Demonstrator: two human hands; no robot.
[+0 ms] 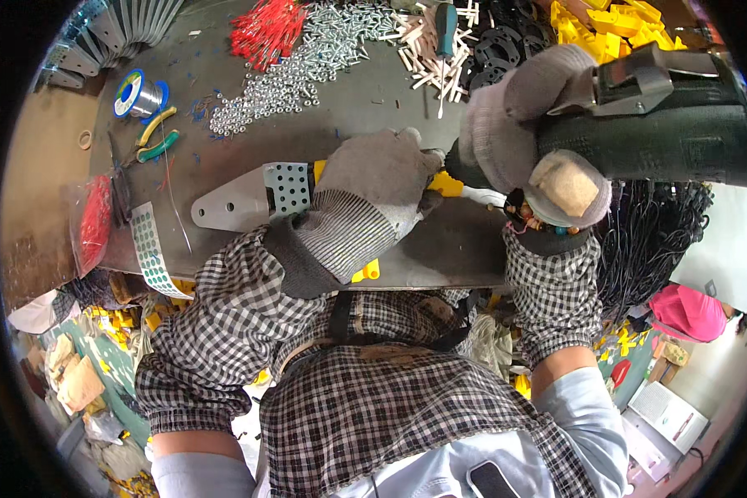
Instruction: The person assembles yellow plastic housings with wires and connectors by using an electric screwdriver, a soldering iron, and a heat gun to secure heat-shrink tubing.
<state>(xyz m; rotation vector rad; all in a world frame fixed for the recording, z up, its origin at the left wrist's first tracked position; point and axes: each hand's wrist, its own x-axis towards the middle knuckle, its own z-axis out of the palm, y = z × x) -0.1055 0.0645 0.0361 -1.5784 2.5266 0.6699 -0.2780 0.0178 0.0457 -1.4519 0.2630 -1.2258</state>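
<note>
Nearest the camera are the person's checked sleeve covers and apron, with both gloved forearms reaching up onto the worktop. The left hand, in a grey knit glove, presses down on a flat grey metal bracket with a perforated square end, where a yellow plastic piece meets it; its grip is closed over that joint, apparently to keep the parts from shifting. The bracket lies near the front edge of the worktop, its long axis running left to right, the rounded narrow end pointing to the person's left and the yellow piece toward the right. The right hand is wrapped tight around a black power screwdriver, held roughly level with its nose aimed leftward at the yellow piece, in line with the bracket's length; the tip itself is hidden behind the gloves.

Farther back lie a heap of silver screws, a bundle of red cable ties, pale plastic pegs, black ring parts and more yellow mouldings. To the left sit a spool of solder wire, yellow-handled pliers and a sheet of round stickers. A tangle of black cables hangs at the right.
</note>
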